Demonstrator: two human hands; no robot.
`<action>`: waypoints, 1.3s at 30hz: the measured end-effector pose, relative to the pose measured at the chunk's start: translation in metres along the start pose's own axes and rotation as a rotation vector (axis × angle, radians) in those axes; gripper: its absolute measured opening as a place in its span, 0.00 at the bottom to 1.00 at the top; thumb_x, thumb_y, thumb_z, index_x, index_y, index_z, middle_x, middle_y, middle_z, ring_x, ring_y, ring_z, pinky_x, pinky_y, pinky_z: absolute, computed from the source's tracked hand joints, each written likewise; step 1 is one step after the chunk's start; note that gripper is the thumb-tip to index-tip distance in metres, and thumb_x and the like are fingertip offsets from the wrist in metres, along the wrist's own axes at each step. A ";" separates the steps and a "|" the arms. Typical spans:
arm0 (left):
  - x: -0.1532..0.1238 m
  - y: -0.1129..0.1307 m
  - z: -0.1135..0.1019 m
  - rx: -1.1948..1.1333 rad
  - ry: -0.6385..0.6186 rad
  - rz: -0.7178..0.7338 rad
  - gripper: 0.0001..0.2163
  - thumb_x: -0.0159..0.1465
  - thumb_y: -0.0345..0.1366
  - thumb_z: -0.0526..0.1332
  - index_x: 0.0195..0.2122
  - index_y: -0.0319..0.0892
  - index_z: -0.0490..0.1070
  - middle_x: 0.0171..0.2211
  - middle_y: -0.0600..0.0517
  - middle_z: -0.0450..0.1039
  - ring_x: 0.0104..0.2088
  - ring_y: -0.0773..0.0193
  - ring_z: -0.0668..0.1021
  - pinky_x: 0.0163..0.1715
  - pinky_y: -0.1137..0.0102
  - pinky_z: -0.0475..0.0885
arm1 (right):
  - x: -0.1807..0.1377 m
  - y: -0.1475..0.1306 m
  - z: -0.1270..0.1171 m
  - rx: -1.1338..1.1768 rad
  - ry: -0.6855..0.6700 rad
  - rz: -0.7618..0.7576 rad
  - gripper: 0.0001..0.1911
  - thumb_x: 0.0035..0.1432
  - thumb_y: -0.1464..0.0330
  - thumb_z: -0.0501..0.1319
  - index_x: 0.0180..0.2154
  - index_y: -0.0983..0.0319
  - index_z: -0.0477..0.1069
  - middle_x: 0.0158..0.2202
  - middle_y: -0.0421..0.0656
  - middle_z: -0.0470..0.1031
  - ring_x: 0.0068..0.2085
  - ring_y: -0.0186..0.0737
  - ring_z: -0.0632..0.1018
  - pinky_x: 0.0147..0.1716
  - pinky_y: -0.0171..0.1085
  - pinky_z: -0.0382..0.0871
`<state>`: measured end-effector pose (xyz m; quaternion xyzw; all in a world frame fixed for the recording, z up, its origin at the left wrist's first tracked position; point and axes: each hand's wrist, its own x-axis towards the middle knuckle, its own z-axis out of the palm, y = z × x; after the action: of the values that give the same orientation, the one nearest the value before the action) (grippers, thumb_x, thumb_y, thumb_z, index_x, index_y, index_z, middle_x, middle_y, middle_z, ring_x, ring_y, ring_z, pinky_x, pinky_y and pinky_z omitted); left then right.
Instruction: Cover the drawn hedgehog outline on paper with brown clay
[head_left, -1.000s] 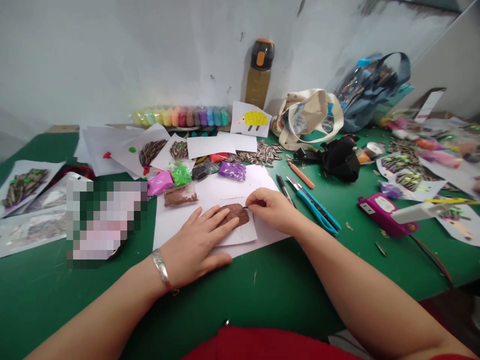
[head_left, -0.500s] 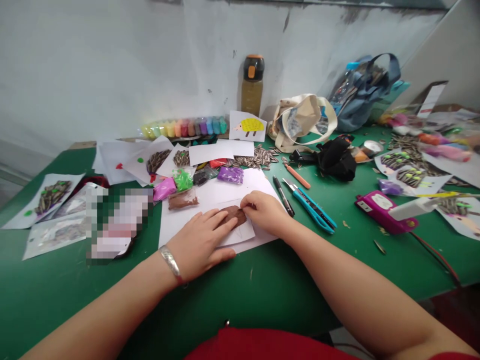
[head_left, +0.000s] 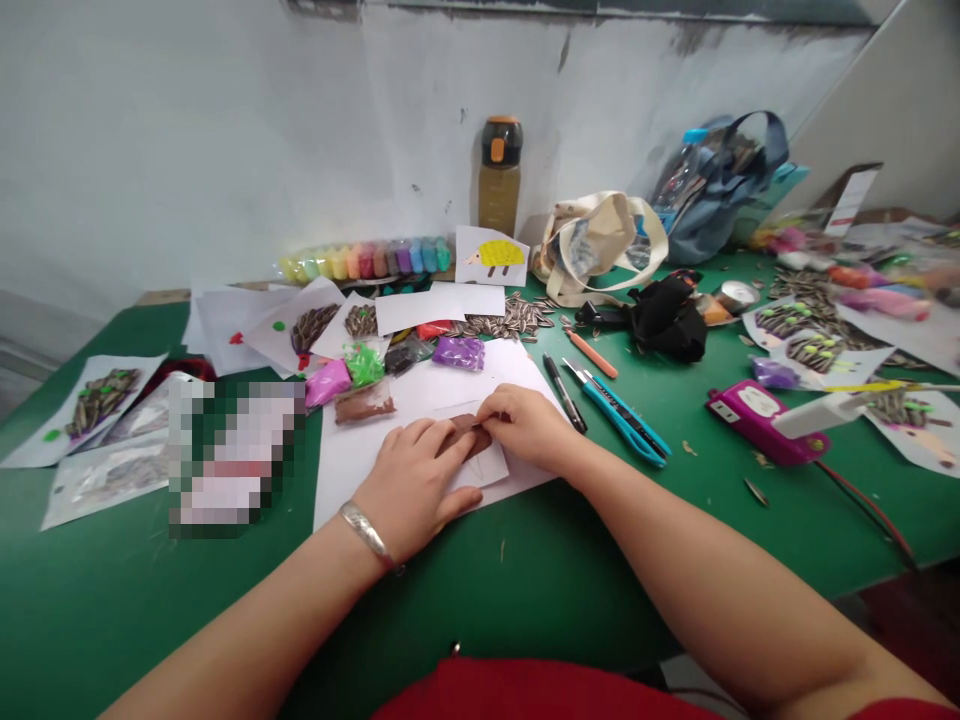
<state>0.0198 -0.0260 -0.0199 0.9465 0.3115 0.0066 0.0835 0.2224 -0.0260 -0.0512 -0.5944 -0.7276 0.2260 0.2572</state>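
Note:
A flat patch of brown modelling clay (head_left: 465, 424) lies on a small white paper (head_left: 491, 468) with faint drawn lines. That paper rests on a larger white sheet (head_left: 337, 465). My left hand (head_left: 409, 482) lies over the clay's left side, fingers stretched and palm down. At the clay's right edge, my right hand (head_left: 525, 425) has its thumb and fingers pressed together; whatever sits between the fingertips is too small to make out. Just beyond the hands is an opened packet of brown clay (head_left: 365, 403), beside pink (head_left: 328, 382), green (head_left: 364, 366) and purple (head_left: 458, 352) packets.
Sunflower seeds (head_left: 525, 316) are heaped behind the sheet. A black pen (head_left: 564, 392), blue cutter (head_left: 619, 412) and orange tool (head_left: 592, 354) lie to the right, near a purple power strip (head_left: 765, 420). A bottle (head_left: 499, 180) and hedgehog picture (head_left: 495, 258) stand at the wall.
My left hand has drawn in slightly, its fingers a little more bent and its wrist further right. The right hand stays at the clay's edge. The view has shifted slightly.

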 end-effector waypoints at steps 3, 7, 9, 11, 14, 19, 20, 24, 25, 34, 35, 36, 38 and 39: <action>-0.001 0.001 0.001 -0.012 0.015 -0.009 0.28 0.64 0.49 0.58 0.63 0.43 0.59 0.54 0.42 0.66 0.54 0.48 0.66 0.55 0.53 0.61 | -0.001 0.000 -0.001 0.007 -0.001 -0.002 0.12 0.57 0.74 0.56 0.36 0.58 0.77 0.36 0.42 0.75 0.39 0.38 0.75 0.40 0.36 0.67; 0.000 0.002 0.002 -0.015 0.007 -0.016 0.28 0.64 0.50 0.58 0.63 0.44 0.60 0.54 0.42 0.66 0.54 0.47 0.66 0.54 0.53 0.61 | -0.001 -0.001 -0.001 0.030 -0.019 -0.020 0.11 0.56 0.74 0.57 0.35 0.58 0.78 0.36 0.42 0.75 0.39 0.38 0.75 0.41 0.36 0.67; 0.001 0.003 0.002 -0.016 0.008 -0.017 0.26 0.64 0.50 0.58 0.61 0.45 0.62 0.53 0.43 0.67 0.53 0.48 0.66 0.54 0.53 0.61 | 0.000 -0.001 -0.002 0.049 0.005 -0.006 0.11 0.55 0.74 0.57 0.34 0.59 0.77 0.35 0.42 0.75 0.38 0.38 0.75 0.40 0.36 0.67; 0.002 0.003 0.002 -0.017 0.011 -0.025 0.26 0.64 0.50 0.59 0.60 0.45 0.63 0.53 0.42 0.67 0.54 0.48 0.66 0.54 0.53 0.61 | 0.000 0.000 -0.003 0.068 0.037 0.016 0.10 0.55 0.75 0.57 0.34 0.60 0.77 0.35 0.42 0.75 0.37 0.38 0.74 0.40 0.37 0.67; 0.002 0.003 0.002 -0.029 -0.001 -0.037 0.27 0.64 0.50 0.59 0.61 0.43 0.62 0.55 0.42 0.65 0.54 0.47 0.66 0.55 0.54 0.60 | 0.001 0.001 -0.005 0.102 0.068 0.041 0.10 0.55 0.75 0.57 0.33 0.60 0.76 0.35 0.42 0.76 0.37 0.38 0.74 0.39 0.37 0.67; 0.003 0.006 0.000 -0.032 -0.041 -0.055 0.29 0.63 0.50 0.59 0.63 0.43 0.59 0.57 0.42 0.64 0.55 0.46 0.65 0.55 0.53 0.60 | 0.001 0.005 -0.007 0.181 0.114 0.109 0.08 0.55 0.74 0.57 0.34 0.60 0.75 0.36 0.41 0.77 0.37 0.38 0.75 0.39 0.37 0.68; 0.004 0.006 -0.001 -0.024 -0.052 -0.062 0.28 0.63 0.50 0.59 0.62 0.44 0.61 0.56 0.42 0.64 0.55 0.46 0.66 0.55 0.52 0.60 | 0.001 0.006 -0.007 0.189 0.118 0.117 0.08 0.55 0.74 0.58 0.34 0.60 0.75 0.35 0.41 0.77 0.37 0.38 0.75 0.39 0.37 0.68; 0.004 0.007 -0.002 -0.009 -0.059 -0.076 0.27 0.62 0.50 0.60 0.60 0.45 0.64 0.56 0.43 0.65 0.54 0.47 0.66 0.55 0.52 0.60 | 0.001 0.006 -0.006 0.199 0.117 0.124 0.08 0.54 0.74 0.58 0.34 0.59 0.75 0.35 0.40 0.77 0.37 0.38 0.75 0.39 0.38 0.67; 0.004 0.007 -0.002 -0.013 -0.054 -0.073 0.27 0.62 0.50 0.61 0.60 0.45 0.63 0.56 0.43 0.65 0.54 0.47 0.66 0.55 0.53 0.61 | 0.001 0.005 -0.006 0.200 0.117 0.124 0.08 0.54 0.74 0.58 0.33 0.59 0.75 0.35 0.40 0.77 0.37 0.38 0.75 0.39 0.38 0.67; 0.012 0.011 -0.002 -0.011 -0.046 -0.136 0.28 0.60 0.55 0.60 0.57 0.45 0.65 0.53 0.43 0.67 0.53 0.47 0.67 0.53 0.53 0.61 | 0.001 0.004 -0.006 0.211 0.114 0.127 0.08 0.54 0.74 0.58 0.33 0.59 0.75 0.35 0.41 0.77 0.37 0.38 0.75 0.39 0.39 0.67; 0.014 0.012 -0.003 -0.010 -0.048 -0.143 0.26 0.60 0.55 0.60 0.56 0.46 0.66 0.52 0.44 0.67 0.52 0.47 0.67 0.53 0.53 0.61 | 0.001 0.004 -0.006 0.211 0.115 0.128 0.08 0.54 0.74 0.58 0.33 0.59 0.75 0.35 0.41 0.77 0.37 0.38 0.75 0.39 0.39 0.67; 0.014 0.013 -0.003 -0.009 -0.052 -0.148 0.25 0.61 0.55 0.59 0.55 0.47 0.66 0.52 0.44 0.67 0.52 0.48 0.67 0.53 0.53 0.61 | 0.001 0.004 -0.006 0.211 0.116 0.128 0.08 0.54 0.74 0.58 0.33 0.59 0.75 0.35 0.40 0.77 0.37 0.38 0.75 0.39 0.39 0.68; 0.015 0.014 -0.004 -0.001 -0.064 -0.159 0.26 0.60 0.55 0.59 0.56 0.47 0.66 0.52 0.44 0.67 0.52 0.47 0.67 0.53 0.53 0.61 | 0.001 0.004 -0.006 0.212 0.118 0.124 0.08 0.54 0.74 0.58 0.33 0.59 0.75 0.35 0.40 0.77 0.37 0.38 0.75 0.39 0.39 0.68; 0.015 0.015 -0.004 0.006 -0.069 -0.168 0.28 0.60 0.55 0.60 0.58 0.46 0.64 0.52 0.43 0.67 0.52 0.47 0.67 0.53 0.53 0.61 | 0.001 0.004 -0.006 0.212 0.119 0.122 0.08 0.54 0.74 0.58 0.33 0.59 0.75 0.35 0.40 0.77 0.37 0.38 0.75 0.39 0.39 0.68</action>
<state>0.0403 -0.0285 -0.0143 0.9170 0.3868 -0.0339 0.0916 0.2288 -0.0242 -0.0493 -0.6194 -0.6455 0.2814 0.3470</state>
